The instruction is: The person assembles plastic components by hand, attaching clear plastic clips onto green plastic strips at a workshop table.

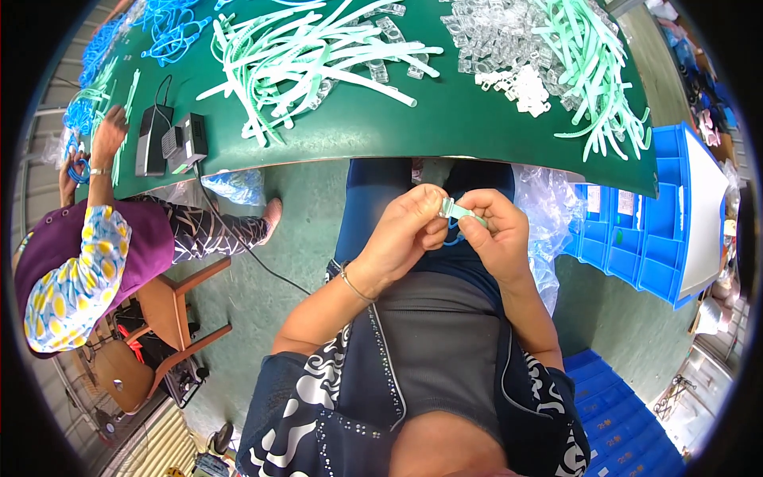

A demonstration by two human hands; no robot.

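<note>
Just beyond the table's near edge, above my lap, my two hands are brought close together. My left hand (412,222) pinches a small clear plastic buckle (446,207) between thumb and fingers. In my right hand (499,232) is a short pale green strap (462,212), gripped by thumb and forefinger, its end meeting the buckle. How far the strap goes into the buckle is too small to tell. A thin blue loop (454,237) shows below the strap, partly hidden by my right fingers.
Pale green straps (290,67) lie piled on the green table (342,139). At right are clear plastic pieces (489,36), small white parts (520,89) and more straps (592,75). Black boxes (187,141) trail a cable. Blue crates (636,215) stand right. A co-worker (95,246) sits left.
</note>
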